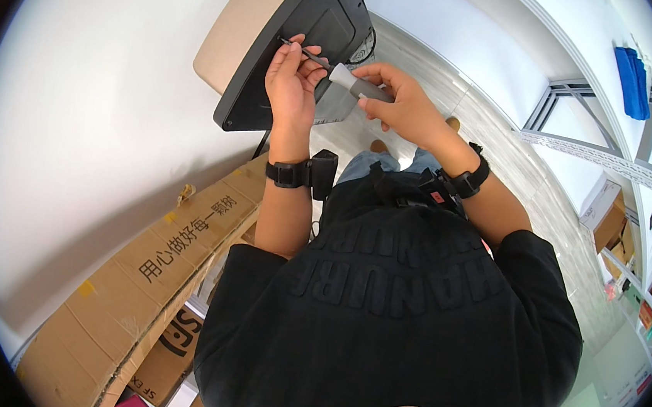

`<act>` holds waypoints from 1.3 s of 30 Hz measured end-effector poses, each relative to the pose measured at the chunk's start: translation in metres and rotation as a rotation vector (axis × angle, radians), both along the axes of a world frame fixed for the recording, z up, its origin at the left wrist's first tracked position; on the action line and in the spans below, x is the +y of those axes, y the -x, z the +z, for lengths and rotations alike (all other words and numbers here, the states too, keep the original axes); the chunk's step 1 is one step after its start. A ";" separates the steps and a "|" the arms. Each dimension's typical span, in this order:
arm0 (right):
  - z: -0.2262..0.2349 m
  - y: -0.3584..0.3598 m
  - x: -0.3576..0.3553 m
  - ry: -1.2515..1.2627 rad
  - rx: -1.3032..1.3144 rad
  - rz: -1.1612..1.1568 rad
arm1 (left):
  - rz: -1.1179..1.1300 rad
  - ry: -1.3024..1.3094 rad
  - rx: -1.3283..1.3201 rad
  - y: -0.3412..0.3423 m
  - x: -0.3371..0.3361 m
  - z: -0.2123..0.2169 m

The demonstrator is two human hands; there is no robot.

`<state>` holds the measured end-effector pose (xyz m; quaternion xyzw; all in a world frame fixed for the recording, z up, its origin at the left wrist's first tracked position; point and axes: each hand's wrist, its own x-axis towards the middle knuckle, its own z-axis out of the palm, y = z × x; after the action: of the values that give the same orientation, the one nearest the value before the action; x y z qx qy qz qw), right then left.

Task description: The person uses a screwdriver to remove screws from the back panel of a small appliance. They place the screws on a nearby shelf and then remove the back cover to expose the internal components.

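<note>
My right hand (401, 101) is wrapped round the grey handle of a screwdriver (345, 76) with a pale collar. Its dark shaft points up and left to a black panel (254, 89) backed by a beige body. My left hand (294, 84) is closed at the shaft near its tip, fingers pinched close to the panel's left part. Whether the tip sits in a screw there is too small to tell. A black cable loops at the panel's right edge.
A long brown cardboard box (125, 287) lies along the white wall at the left, with another carton (165, 356) beneath. Grey floor (500, 164) spreads to the right. White-framed shelving with goods stands at the far right, and a blue cloth (631, 83) hangs there.
</note>
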<state>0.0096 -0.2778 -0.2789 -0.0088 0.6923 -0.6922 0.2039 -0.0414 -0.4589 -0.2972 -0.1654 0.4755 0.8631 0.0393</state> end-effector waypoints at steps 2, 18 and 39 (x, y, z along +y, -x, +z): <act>-0.012 -0.002 -0.002 -0.210 0.271 -0.003 | -0.008 0.006 -0.007 -0.001 0.002 0.000; -0.007 -0.001 0.006 0.302 -0.295 0.021 | 0.046 -0.005 -0.016 -0.001 0.006 0.001; -0.005 -0.003 0.012 0.423 -0.349 0.002 | 0.087 0.074 -0.046 0.001 0.006 0.002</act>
<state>0.0126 -0.2655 -0.2840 0.0677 0.4868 -0.8122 0.3144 -0.0425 -0.4534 -0.2956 -0.2071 0.4984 0.8418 0.0065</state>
